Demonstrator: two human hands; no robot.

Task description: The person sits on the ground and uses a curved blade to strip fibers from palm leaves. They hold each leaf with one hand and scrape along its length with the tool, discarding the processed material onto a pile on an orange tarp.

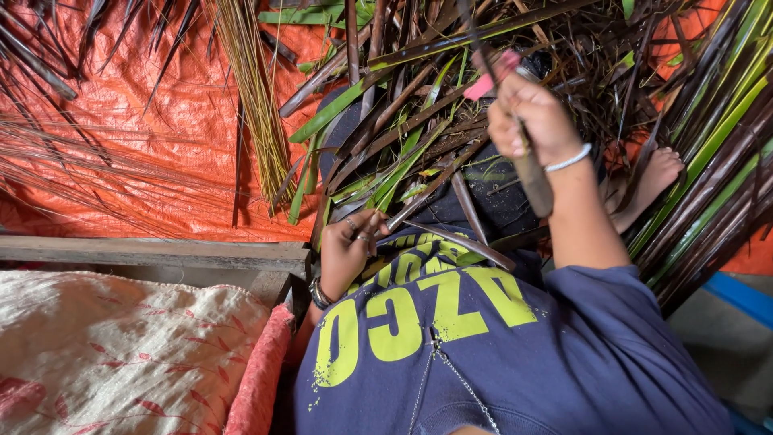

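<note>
My right hand (527, 121) is closed around the wooden handle of a knife (531, 173), held up over my lap, with a pink piece at its upper end near the blade. My left hand (348, 246) pinches the near end of a long dark leaf strip (427, 189) that runs up into the pile. A heap of green and brown palm leaves (419, 105) lies across my lap and spreads away from me. My bare foot (656, 177) shows among the leaves on the right.
An orange tarp (161, 137) covers the floor. A bundle of thin yellow leaf ribs (258, 97) lies on it, with loose thin sticks at the left. A wooden beam (153, 251) and a patterned sack (113, 346) are at lower left.
</note>
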